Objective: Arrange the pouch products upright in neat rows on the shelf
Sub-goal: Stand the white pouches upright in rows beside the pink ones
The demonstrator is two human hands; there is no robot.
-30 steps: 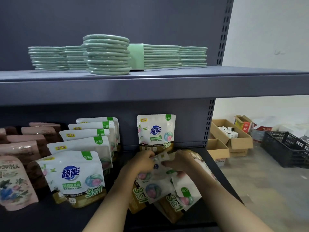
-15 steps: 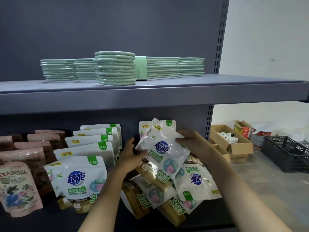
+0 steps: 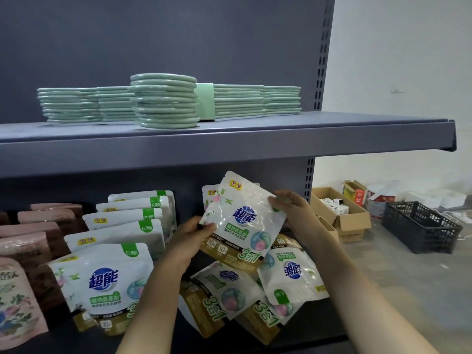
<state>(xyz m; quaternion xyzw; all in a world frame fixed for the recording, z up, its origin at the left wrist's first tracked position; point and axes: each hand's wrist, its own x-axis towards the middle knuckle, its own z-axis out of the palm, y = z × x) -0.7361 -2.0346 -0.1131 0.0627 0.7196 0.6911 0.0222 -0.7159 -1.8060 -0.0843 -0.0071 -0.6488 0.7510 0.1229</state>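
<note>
A white and gold detergent pouch (image 3: pixel 242 221) is held tilted in the air above the lower shelf (image 3: pixel 314 328). My left hand (image 3: pixel 190 241) grips its lower left edge and my right hand (image 3: pixel 291 208) pinches its upper right corner. Behind it one pouch (image 3: pixel 210 194) stands upright against the back panel. Under it several pouches lie in a loose pile (image 3: pixel 237 295), one upside down (image 3: pixel 291 277). To the left a row of the same pouches (image 3: pixel 107 282) stands upright, front to back.
Pink pouches (image 3: pixel 23 251) stand in rows at the far left. The upper shelf (image 3: pixel 229 141) holds stacks of green flat packs (image 3: pixel 166 100). To the right, on the floor, are cardboard boxes (image 3: pixel 342 213) and a black crate (image 3: pixel 421 226).
Both hands lifted one pouch out of the loose pile and raised it, turning its printed front toward me. The camera tilted upward slightly.
</note>
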